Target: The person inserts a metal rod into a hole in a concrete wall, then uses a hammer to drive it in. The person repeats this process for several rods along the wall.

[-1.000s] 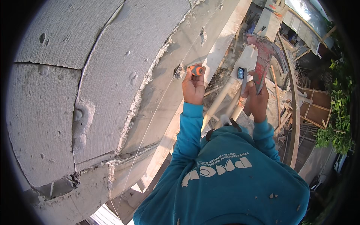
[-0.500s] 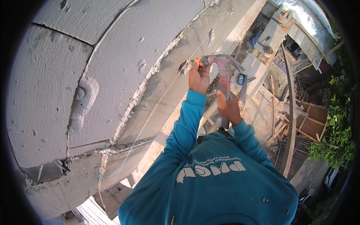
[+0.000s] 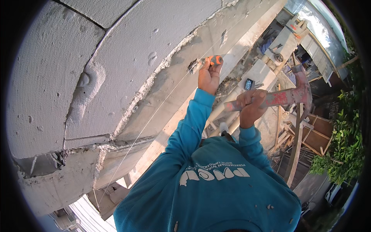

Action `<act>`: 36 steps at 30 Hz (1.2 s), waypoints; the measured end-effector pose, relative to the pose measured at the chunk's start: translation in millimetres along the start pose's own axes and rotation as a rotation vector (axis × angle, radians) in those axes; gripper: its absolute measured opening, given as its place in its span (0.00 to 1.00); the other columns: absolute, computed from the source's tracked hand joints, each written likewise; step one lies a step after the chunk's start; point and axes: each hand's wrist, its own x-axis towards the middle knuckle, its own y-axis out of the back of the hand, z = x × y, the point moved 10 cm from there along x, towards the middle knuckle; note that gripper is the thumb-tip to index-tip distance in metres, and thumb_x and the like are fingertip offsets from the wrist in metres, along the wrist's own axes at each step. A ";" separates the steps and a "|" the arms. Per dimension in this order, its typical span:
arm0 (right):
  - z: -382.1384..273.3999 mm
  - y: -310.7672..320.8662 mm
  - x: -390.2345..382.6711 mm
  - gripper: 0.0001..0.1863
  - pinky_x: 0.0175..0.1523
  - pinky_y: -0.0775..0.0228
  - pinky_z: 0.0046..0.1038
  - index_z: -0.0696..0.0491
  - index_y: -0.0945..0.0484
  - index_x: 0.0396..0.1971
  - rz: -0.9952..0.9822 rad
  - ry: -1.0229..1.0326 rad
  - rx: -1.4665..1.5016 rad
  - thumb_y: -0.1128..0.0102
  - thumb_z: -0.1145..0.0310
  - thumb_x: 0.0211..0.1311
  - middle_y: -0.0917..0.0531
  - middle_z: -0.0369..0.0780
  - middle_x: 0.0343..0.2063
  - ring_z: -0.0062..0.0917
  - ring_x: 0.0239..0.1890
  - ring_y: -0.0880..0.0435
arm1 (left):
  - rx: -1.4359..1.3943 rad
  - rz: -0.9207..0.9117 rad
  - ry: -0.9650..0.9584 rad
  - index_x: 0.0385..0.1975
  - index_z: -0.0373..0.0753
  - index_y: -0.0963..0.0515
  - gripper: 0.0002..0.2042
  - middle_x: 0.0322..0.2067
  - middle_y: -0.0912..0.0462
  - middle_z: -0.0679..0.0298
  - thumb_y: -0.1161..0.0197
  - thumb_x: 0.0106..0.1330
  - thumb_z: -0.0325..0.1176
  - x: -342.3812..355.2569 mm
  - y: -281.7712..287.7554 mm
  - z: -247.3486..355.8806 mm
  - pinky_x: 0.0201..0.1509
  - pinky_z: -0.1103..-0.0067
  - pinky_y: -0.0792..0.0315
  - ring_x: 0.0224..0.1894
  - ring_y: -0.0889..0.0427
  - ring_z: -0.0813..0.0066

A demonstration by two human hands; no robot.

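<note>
My left hand grips a screwdriver by its orange-and-grey handle. Its thin shaft points left at a small chipped hole in the concrete beam; the hole's shadow hides whether the tip is inside. My right hand is wrapped around the handle of a claw hammer with worn red paint. The hammer's head is out to the right, apart from the screwdriver.
Pale block wall rises on the left above the beam, with a taut string across it. On planks to the right lie a phone, a tape roll and tools. A long timber, scrap wood and leafy branches stand beyond.
The hammer has swung back from the screwdriver's handle, out to the right, and now lies nearly level in view. My left hand still keeps the screwdriver at the hole.
</note>
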 end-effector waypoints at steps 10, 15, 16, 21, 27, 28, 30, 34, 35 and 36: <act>-67.7 9.8 32.2 0.22 0.17 0.45 0.21 0.50 0.37 0.25 0.006 -0.177 0.085 0.46 0.48 0.69 0.41 0.30 0.14 0.14 0.13 0.42 | 0.015 0.017 -0.029 0.47 0.26 0.31 0.13 0.49 0.25 0.50 0.48 0.74 0.31 0.7 2.6 8.1 0.68 0.60 0.30 0.54 0.23 0.58; -98.6 3.3 34.3 0.22 0.20 0.41 0.23 0.47 0.39 0.22 0.129 0.260 0.268 0.48 0.49 0.71 0.42 0.30 0.14 0.16 0.14 0.41 | -0.004 0.015 -0.036 0.47 0.26 0.31 0.12 0.49 0.25 0.50 0.48 0.74 0.31 0.7 0.0 8.3 0.68 0.58 0.31 0.55 0.23 0.58; -60.8 -3.0 22.7 0.23 0.20 0.39 0.25 0.48 0.39 0.20 0.121 0.150 0.223 0.48 0.50 0.71 0.40 0.31 0.14 0.17 0.14 0.39 | -0.001 -0.002 -0.022 0.47 0.26 0.31 0.12 0.49 0.25 0.50 0.48 0.74 0.30 1.7 -3.4 2.3 0.68 0.58 0.32 0.55 0.23 0.58; 98.3 -9.4 -35.2 0.20 0.15 0.43 0.24 0.51 0.34 0.23 -0.398 -0.842 -0.147 0.45 0.54 0.70 0.35 0.32 0.13 0.17 0.11 0.36 | -0.022 0.014 -0.051 0.47 0.27 0.31 0.11 0.49 0.24 0.50 0.47 0.73 0.29 9.4 -2.7 11.4 0.68 0.56 0.33 0.55 0.23 0.57; -78.8 4.2 39.6 0.23 0.17 0.45 0.21 0.49 0.37 0.22 -0.088 -0.197 0.068 0.47 0.48 0.70 0.42 0.29 0.13 0.14 0.13 0.42 | -0.014 0.021 -0.044 0.47 0.28 0.31 0.11 0.49 0.24 0.51 0.47 0.73 0.29 4.7 7.6 10.7 0.68 0.55 0.32 0.55 0.23 0.57; -111.7 4.7 51.4 0.24 0.18 0.45 0.20 0.48 0.38 0.21 -0.056 -0.010 0.168 0.48 0.46 0.70 0.43 0.29 0.13 0.14 0.14 0.43 | -0.017 0.017 -0.051 0.47 0.28 0.31 0.11 0.49 0.24 0.51 0.48 0.73 0.29 4.3 8.0 12.8 0.68 0.55 0.32 0.55 0.23 0.57; -153.8 8.7 59.1 0.24 0.19 0.45 0.21 0.47 0.40 0.22 0.056 0.314 0.213 0.51 0.46 0.71 0.45 0.30 0.13 0.14 0.14 0.43 | -0.019 0.048 -0.049 0.47 0.28 0.31 0.11 0.49 0.24 0.51 0.48 0.73 0.30 0.2 5.1 11.8 0.68 0.55 0.32 0.55 0.23 0.57; -11.3 -12.6 14.8 0.20 0.20 0.42 0.24 0.47 0.38 0.24 0.021 0.010 0.137 0.51 0.50 0.72 0.37 0.32 0.14 0.17 0.14 0.39 | -0.029 0.021 -0.019 0.46 0.28 0.31 0.11 0.49 0.25 0.51 0.48 0.74 0.30 9.2 -1.2 -5.8 0.68 0.56 0.32 0.54 0.23 0.56; 26.6 -16.2 4.2 0.21 0.18 0.43 0.23 0.49 0.36 0.23 -0.058 -0.271 0.037 0.49 0.50 0.71 0.37 0.31 0.13 0.16 0.13 0.39 | -0.032 0.033 -0.024 0.46 0.28 0.31 0.11 0.49 0.25 0.51 0.48 0.74 0.30 7.4 5.6 -3.7 0.68 0.56 0.32 0.54 0.24 0.56; 63.7 -20.6 -15.8 0.22 0.17 0.45 0.23 0.51 0.35 0.22 -0.192 -0.566 -0.114 0.46 0.51 0.69 0.37 0.31 0.12 0.15 0.12 0.39 | -0.036 0.038 -0.030 0.46 0.28 0.31 0.11 0.49 0.25 0.51 0.48 0.74 0.30 8.3 7.6 -0.2 0.68 0.56 0.32 0.55 0.24 0.56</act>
